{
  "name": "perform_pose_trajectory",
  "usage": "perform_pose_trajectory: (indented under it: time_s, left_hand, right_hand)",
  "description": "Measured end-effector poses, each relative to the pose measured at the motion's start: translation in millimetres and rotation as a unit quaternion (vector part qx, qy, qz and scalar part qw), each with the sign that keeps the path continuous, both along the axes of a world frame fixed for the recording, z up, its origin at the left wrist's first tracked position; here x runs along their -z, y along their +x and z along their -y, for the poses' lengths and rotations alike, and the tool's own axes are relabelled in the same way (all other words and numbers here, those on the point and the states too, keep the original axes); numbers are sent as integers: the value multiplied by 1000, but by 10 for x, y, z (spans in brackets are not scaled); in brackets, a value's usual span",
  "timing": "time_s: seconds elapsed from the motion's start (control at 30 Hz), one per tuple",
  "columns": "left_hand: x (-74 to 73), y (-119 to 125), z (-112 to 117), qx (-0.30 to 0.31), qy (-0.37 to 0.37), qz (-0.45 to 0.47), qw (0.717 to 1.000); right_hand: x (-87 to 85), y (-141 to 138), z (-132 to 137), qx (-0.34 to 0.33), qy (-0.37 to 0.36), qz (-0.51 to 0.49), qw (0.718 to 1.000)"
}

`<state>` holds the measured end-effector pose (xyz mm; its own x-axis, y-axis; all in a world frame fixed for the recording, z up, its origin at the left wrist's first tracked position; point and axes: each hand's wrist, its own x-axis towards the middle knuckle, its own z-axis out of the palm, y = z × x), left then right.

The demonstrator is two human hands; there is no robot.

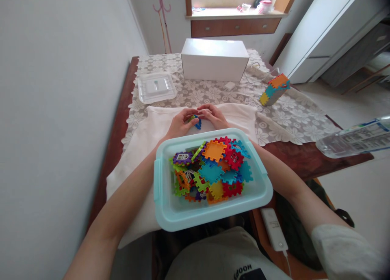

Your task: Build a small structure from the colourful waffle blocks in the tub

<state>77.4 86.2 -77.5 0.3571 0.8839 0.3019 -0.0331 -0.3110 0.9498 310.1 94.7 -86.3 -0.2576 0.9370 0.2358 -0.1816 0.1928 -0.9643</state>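
Over a white cloth, my two hands meet just beyond the tub's far edge. My left hand is closed on small interlocking plastic tiles, blue with some green, thumb along the near side. Curled round from the other side, my right hand has its fingertips at the same tiles; the fingers partly hide them. Between my forearms stands a pale turquoise tub, holding many loose notched tiles in orange, red, blue, green, yellow and purple. Among them are an orange tile and a purple window tile.
A clear lid lies at the table's left. At the back is a white box. A built block of coloured tiles stands to the right. A plastic bottle is near the right edge, and a white power bank lies below.
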Motion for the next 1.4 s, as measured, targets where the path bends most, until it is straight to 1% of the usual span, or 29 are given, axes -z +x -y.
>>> perform_pose_trajectory:
  time_s: [0.13, 0.23, 0.3, 0.37, 0.53, 0.8, 1.07, 1.2, 1.3, 1.4]
  left_hand:
    - [-16, -34, -2, 11, 19, -39, 999]
    - [-56, -60, 16, 51, 19, -66, 996]
    - [-102, -78, 35, 77, 13, -64, 995]
    - [-155, -94, 53, 89, 7, -61, 994]
    - [-236, -107, 88, 67, 20, -100, 993]
    - [-197, -125, 81, 70, 25, -102, 992]
    - [-155, -119, 56, 87, 4, -57, 995]
    - [-142, -94, 65, 68, -3, -63, 996]
    - [-149, -92, 92, 63, -1, -72, 995]
    - [-157, -89, 114, 50, 16, -76, 996]
  right_hand:
    - [23, 20, -77, 47, 24, 14, 999]
    - [25, 32, -93, 53, 17, -3, 998]
    - [24, 33, -87, 50, 13, -11, 999]
    - [22, 33, -79, 45, 13, -13, 999]
    - [9, 38, -75, 35, 22, -18, 999]
    - [-67, 30, -52, 27, 23, 9, 999]
    - [-60, -8, -18, 50, 62, 94, 992]
    - [-59, -16, -23, 86, 61, 116, 988]
    - [-58, -14, -33, 89, 61, 136, 985]
    - [-46, -14, -32, 94, 78, 151, 981]
